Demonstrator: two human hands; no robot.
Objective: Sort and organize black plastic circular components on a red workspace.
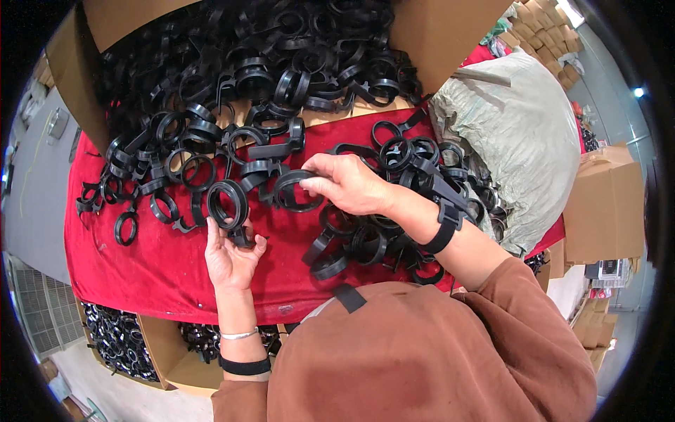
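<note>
My left hand (230, 264), palm up, holds a black plastic ring with a short stem (242, 204) by its lower part, the round opening tilted up. To its right, my right hand (351, 184) pinches the rim of another black plastic ring (283, 200) between thumb and fingers. That second ring is just above the red cloth (169, 271) or touching it; I cannot tell which. Loose black rings (199, 174) with stems lie close beyond both hands. Under my right forearm is a further heap of black rings (365, 243).
A large open cardboard box (450, 42) spills black rings onto the cloth at the far side. A pale woven sack (520, 141) lies at the right, with rings at its mouth. Beyond it stands a cardboard carton (605, 204). Below the near table edge, boxes (158, 344) hold more black parts.
</note>
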